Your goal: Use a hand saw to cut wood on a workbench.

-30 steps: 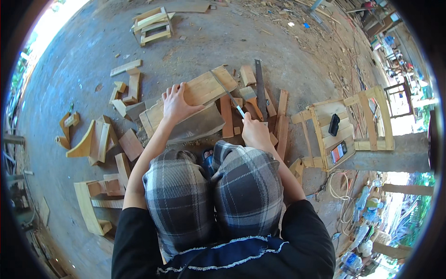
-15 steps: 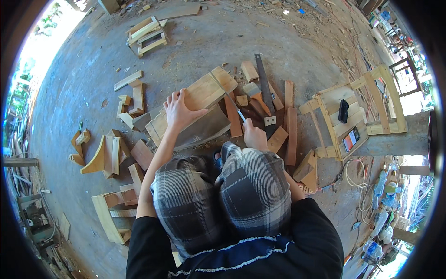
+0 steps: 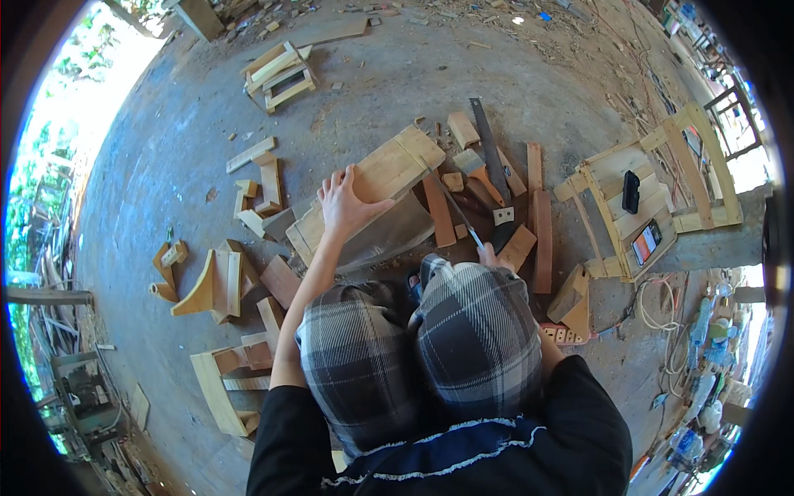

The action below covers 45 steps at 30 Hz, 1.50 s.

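My left hand (image 3: 344, 203) lies spread on a light wooden board (image 3: 383, 170), its thumb apart from the fingers. The board slants away to the right on top of a dark, flat-faced block (image 3: 380, 237). A thin-bladed saw (image 3: 453, 203), by its look, rests across the board's right end. My right hand (image 3: 490, 255) is closed round its pale handle, mostly hidden behind my right knee. Beside the blade are a reddish wood strip (image 3: 438, 212), a paintbrush (image 3: 483, 176) with an orange handle and a small metal plate (image 3: 503, 216) with holes.
A dark saw blade (image 3: 490, 145) lies among wood blocks at right. Farther right, a wooden frame (image 3: 616, 194) carries a black case (image 3: 631, 192) and a phone (image 3: 647, 242). Curved wood pieces (image 3: 195, 289) lie at left; a small wooden frame (image 3: 281, 76) stands at the back.
My right hand has drawn the saw back toward me, and now sits lower behind the knee. My left hand stays on the board. The whole view has shifted slightly.
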### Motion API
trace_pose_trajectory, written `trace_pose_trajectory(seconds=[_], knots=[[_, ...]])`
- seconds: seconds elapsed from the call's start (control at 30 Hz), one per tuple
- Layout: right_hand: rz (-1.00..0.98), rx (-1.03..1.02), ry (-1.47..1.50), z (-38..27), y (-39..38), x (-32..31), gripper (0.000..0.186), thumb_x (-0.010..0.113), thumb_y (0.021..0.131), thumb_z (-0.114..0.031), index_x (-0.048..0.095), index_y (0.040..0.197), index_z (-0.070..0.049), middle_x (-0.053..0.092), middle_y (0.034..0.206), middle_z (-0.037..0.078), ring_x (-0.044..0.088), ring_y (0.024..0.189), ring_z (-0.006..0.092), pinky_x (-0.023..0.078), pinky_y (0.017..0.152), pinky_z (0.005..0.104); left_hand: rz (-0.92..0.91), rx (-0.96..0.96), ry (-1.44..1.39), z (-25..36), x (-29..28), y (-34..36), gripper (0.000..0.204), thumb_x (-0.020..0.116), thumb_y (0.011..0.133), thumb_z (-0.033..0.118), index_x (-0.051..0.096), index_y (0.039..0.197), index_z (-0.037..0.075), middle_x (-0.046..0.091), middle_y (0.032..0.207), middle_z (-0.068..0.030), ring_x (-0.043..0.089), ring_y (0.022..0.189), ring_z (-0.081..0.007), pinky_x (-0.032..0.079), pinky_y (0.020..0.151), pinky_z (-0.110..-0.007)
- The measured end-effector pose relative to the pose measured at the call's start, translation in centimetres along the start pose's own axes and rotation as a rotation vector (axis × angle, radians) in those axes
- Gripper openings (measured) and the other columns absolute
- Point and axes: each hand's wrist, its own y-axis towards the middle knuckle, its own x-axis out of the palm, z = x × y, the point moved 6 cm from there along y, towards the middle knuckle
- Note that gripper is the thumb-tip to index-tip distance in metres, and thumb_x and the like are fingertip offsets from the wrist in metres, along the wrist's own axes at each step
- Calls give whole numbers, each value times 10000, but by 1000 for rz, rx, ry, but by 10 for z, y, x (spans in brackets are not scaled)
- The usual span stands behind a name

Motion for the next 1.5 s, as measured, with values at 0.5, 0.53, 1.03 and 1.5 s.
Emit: trace_pose_trajectory(seconds=[0.5, 0.53, 1.03, 1.5], knots=[[116, -22, 59, -37, 26, -44, 203, 453, 962, -213, 476, 1116, -83, 590, 564, 149, 613, 520, 347, 470, 455, 470, -65, -23, 33, 10, 6, 9, 1091, 768, 536, 656, 416, 1372, 51, 453, 1322, -180, 383, 1245, -349, 277, 1059, -450], [104, -76, 99, -50, 33, -45, 235, 435, 969, -210, 468, 1161, -79, 600, 583, 163, 614, 535, 360, 474, 474, 480, -61, -20, 58, 5, 4, 8, 1107, 760, 540, 665, 397, 1378, 40, 447, 1323, -182, 380, 1245, -351, 272, 1059, -448], [9, -98, -11, -73, 45, -65, 350, 451, 950, -217, 459, 1264, -62, 626, 606, 179, 640, 579, 372, 513, 531, 479, -698, -113, 435, -17, -118, 127, 872, 534, 782, 689, 503, 1279, -27, 523, 1284, -268, 538, 1168, -365, 345, 1003, -550], [-63, -176, 5, -56, 38, -97, 260, 435, 942, -208, 461, 1162, -72, 613, 635, 231, 626, 596, 409, 482, 551, 538, 336, -499, 111, 21, 20, 7, 479, 472, 881, 491, 615, 1046, 66, 579, 1125, -189, 423, 1206, -362, 179, 1108, -484]])
